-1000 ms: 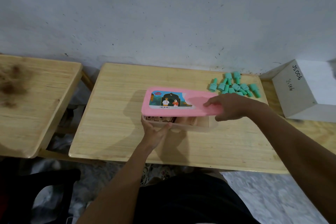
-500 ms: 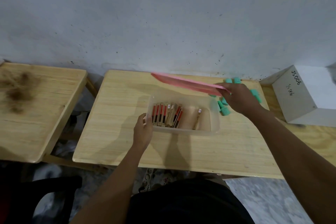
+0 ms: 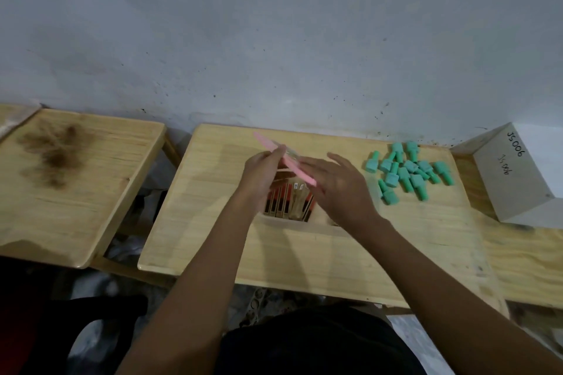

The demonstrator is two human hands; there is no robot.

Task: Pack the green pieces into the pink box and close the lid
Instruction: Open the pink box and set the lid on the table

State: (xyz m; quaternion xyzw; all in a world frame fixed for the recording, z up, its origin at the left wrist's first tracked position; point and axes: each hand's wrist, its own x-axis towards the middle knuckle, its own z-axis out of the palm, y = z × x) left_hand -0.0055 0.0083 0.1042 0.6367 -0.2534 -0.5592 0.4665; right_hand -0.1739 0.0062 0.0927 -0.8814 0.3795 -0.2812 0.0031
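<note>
The pink lid (image 3: 291,161) is off the box and tilted edge-on above it. My left hand (image 3: 263,172) grips its left part and my right hand (image 3: 341,189) holds its right end from beneath. Under the hands the clear box (image 3: 304,224) stands open on the middle wooden table (image 3: 213,222), with several red and tan sticks (image 3: 289,201) standing in its left half. Much of the box is hidden by my hands. Several green pieces (image 3: 406,173) lie in a loose pile at the table's back right.
A white box marked JS006 (image 3: 518,173) sits on the table to the right. A second wooden table (image 3: 70,186) with a dark stain stands to the left, with a gap between. A grey wall runs behind.
The lid came off the box in my right hand, rose and swung left. My left hand left the box's front edge and took hold of the lid.
</note>
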